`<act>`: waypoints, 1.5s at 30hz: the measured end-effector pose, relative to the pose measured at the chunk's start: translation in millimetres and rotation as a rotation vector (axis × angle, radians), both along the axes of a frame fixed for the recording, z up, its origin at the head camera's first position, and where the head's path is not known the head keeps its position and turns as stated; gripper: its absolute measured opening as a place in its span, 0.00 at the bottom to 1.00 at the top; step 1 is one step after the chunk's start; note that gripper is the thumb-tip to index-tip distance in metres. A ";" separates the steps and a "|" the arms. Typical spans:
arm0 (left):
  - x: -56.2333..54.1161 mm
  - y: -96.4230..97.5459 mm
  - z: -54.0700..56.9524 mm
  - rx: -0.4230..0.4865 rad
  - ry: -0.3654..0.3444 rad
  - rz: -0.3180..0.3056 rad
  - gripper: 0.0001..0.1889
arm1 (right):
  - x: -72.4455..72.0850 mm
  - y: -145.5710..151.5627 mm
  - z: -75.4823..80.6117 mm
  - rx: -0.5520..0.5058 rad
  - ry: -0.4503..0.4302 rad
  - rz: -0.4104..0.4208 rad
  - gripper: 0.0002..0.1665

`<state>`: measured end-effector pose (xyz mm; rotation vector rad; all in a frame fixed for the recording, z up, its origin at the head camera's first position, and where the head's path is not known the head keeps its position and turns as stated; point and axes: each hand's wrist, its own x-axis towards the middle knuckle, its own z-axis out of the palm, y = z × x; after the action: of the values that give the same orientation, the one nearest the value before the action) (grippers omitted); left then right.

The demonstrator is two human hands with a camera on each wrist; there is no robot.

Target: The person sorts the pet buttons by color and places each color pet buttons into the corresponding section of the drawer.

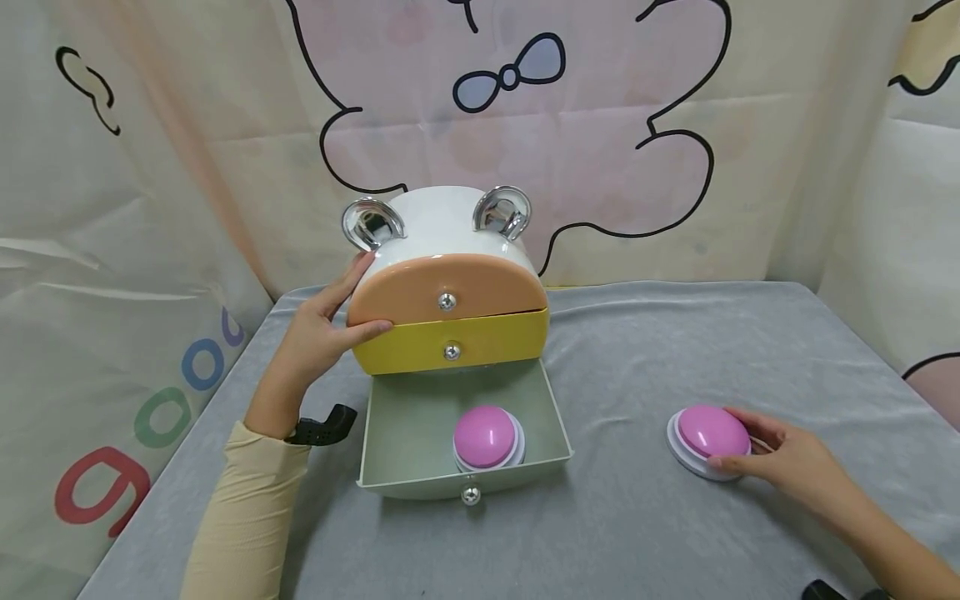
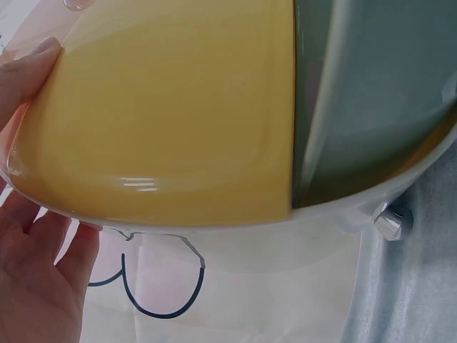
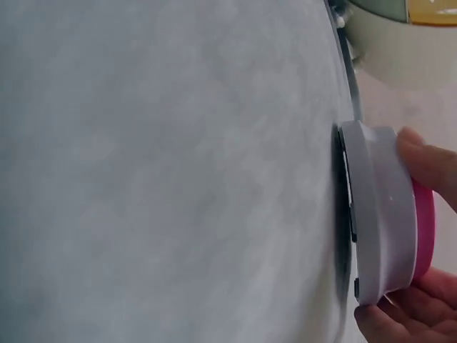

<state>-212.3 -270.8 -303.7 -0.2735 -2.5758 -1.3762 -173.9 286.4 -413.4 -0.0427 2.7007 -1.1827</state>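
Note:
A small drawer cabinet with a white top point(image 1: 442, 212) and silver ears stands at the back of the table. My left hand point(image 1: 318, 333) holds its left side, thumb on the front near the seam of the orange drawer point(image 1: 397, 292) and the yellow drawer point(image 1: 405, 350), fingers round the side. The green bottom drawer point(image 1: 405, 417) is pulled out, and a pink push button point(image 1: 484, 437) on a white base lies in it near the front. At the right, my right hand point(image 1: 787, 458) grips a second pink push button point(image 1: 712, 432) by its edge, its white base point(image 3: 382, 207) close over the cloth.
A grey cloth point(image 1: 630, 517) covers the table. Behind it hangs a printed curtain point(image 1: 750, 208) with cartoon outlines, and another pale curtain point(image 1: 90, 292) borders the left. The green drawer's round knob point(image 1: 470, 496) juts toward the front.

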 end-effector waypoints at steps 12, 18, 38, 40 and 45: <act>0.3 0.0 0.4 0.004 0.006 -0.012 0.44 | -7.5 -55.7 55.9 0.007 0.084 0.037 0.52; 1.1 0.7 0.8 0.013 0.016 -0.026 0.43 | -10.7 -97.6 84.1 -0.051 0.166 0.101 0.51; 1.0 0.3 -0.2 -0.002 0.003 -0.005 0.43 | -17.8 -216.3 85.5 -0.286 0.123 0.395 0.45; 0.9 0.3 -0.3 -0.003 0.003 -0.005 0.43 | -17.5 -227.1 81.4 -0.302 0.106 0.420 0.45; 0.3 0.1 -0.4 -0.007 0.006 -0.004 0.43 | -12.8 -251.1 73.5 -0.336 0.074 0.465 0.44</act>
<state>-211.9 -270.7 -304.2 -0.2834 -2.5772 -1.3658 -186.7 35.3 -339.8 -0.7292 2.3234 -1.4692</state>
